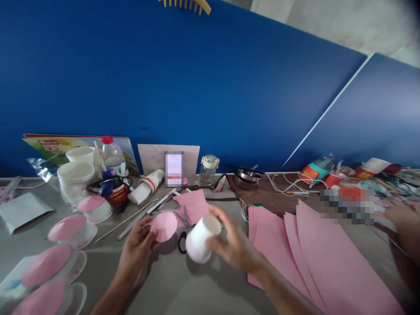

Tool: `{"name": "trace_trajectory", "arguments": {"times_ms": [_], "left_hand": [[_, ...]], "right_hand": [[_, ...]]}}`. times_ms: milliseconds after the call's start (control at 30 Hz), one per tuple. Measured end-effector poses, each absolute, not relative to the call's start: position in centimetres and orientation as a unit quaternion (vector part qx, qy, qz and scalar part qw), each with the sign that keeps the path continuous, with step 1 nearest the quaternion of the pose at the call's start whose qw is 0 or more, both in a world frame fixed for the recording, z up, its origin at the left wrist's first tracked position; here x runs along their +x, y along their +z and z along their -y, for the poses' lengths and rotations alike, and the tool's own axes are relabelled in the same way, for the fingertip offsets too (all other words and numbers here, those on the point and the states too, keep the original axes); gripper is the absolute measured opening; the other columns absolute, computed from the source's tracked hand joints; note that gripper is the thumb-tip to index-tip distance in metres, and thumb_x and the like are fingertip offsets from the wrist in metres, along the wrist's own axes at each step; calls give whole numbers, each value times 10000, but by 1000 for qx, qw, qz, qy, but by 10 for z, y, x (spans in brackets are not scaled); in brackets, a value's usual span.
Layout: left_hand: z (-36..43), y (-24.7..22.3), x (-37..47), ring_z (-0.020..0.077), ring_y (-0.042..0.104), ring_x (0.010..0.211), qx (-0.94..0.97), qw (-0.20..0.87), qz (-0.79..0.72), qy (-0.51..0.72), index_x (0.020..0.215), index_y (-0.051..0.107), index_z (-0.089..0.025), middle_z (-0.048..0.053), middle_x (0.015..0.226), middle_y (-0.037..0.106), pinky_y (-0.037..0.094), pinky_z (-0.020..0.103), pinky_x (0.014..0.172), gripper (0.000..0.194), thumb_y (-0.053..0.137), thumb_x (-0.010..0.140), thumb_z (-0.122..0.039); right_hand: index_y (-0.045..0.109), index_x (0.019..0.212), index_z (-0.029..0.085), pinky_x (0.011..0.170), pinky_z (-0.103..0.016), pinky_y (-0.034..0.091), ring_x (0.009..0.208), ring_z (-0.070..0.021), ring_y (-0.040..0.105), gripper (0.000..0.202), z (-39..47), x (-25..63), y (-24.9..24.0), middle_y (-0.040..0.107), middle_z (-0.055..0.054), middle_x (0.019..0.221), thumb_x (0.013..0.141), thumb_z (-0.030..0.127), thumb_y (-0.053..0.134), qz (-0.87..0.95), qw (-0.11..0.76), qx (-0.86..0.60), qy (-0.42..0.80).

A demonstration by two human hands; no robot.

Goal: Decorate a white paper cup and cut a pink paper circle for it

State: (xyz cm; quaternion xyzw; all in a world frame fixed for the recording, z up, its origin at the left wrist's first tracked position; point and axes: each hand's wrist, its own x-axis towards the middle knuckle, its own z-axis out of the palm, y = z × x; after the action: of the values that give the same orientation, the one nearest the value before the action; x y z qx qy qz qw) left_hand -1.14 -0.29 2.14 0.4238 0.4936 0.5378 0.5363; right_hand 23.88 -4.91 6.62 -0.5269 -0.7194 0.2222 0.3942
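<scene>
My left hand (142, 238) pinches the edge of a pink paper circle (165, 226), held above the grey table. To its right, my right hand (229, 240) is wrapped round a white paper cup (204, 238), which is tilted with its narrow end up and toward the right. Scissors (183, 242) with black handles lie between the two hands, their blades partly over a cut piece of pink paper (193, 204). The cup hides part of the scissors.
Several cups topped with pink circles (67, 227) line the left side. Large pink sheets (328, 253) lie at the right. A phone (174, 169), glass jar (208, 170) and bottle (111, 153) stand behind. Another person's hand (405, 223) is at the far right.
</scene>
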Motion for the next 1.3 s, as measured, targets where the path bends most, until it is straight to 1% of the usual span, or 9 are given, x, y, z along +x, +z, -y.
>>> {"name": "trace_trajectory", "arguments": {"times_ms": [67,167,467,667,867,967,1033,1167,1300], "left_hand": [[0,23,-15,84,469,500,405,532,-497,554,1050,557,-168,-42,650,584,363,189,445,525,776,643,-416],[-2,23,-18,81,466,492,388,537,-496,562,1043,560,-158,-39,643,591,357,188,444,562,793,614,-437],[1,16,-15,83,478,497,411,543,-500,535,1065,556,-166,-39,673,611,361,195,451,526,772,658,-419],[1,17,-14,92,490,479,418,543,-503,527,1053,547,-175,-36,672,619,367,209,443,529,766,647,-434],[5,23,-8,90,487,478,430,571,-482,508,1050,542,-188,-37,673,610,381,202,432,544,770,638,-461],[7,25,-6,95,488,489,433,573,-484,500,1025,552,-173,-15,690,620,379,198,421,573,782,607,-491],[9,25,-4,96,487,500,444,568,-484,496,1033,556,-167,0,708,630,382,198,424,563,776,622,-482],[14,27,0,105,475,498,467,558,-486,484,1039,563,-174,-3,684,621,388,211,421,525,755,647,-467],[18,28,4,120,482,497,475,541,-503,477,1022,575,-188,-8,664,614,406,225,425,520,752,628,-477]], "right_hand": [[418,1371,196,958,-418,471,1137,-294,580,672,71,221,52,590,-143,1279,768,319,687,758,345,-494,248],[444,1343,172,974,-450,452,1112,-311,570,715,84,201,29,606,-150,1219,700,290,734,803,314,-460,214],[440,1307,151,947,-499,452,1110,-329,548,632,35,182,13,595,-171,1203,735,237,696,772,357,-512,118],[413,1341,159,943,-505,459,1116,-338,553,673,39,183,8,587,-180,1223,753,307,705,768,371,-512,105],[392,1361,122,936,-528,462,1113,-362,556,763,39,183,3,581,-214,1218,768,506,681,770,377,-504,105],[307,1412,99,964,-544,438,1169,-379,518,885,38,184,1,525,-242,1287,764,600,641,768,388,-497,112],[228,1449,89,990,-548,418,1214,-386,482,951,39,187,0,474,-256,1336,766,615,628,767,393,-493,120],[141,1476,99,1021,-545,399,1248,-366,456,933,41,191,-8,459,-236,1348,784,462,653,771,395,-477,149],[205,1454,117,1042,-519,391,1257,-337,450,819,42,188,-17,479,-210,1338,768,261,630,765,406,-470,171]]}}
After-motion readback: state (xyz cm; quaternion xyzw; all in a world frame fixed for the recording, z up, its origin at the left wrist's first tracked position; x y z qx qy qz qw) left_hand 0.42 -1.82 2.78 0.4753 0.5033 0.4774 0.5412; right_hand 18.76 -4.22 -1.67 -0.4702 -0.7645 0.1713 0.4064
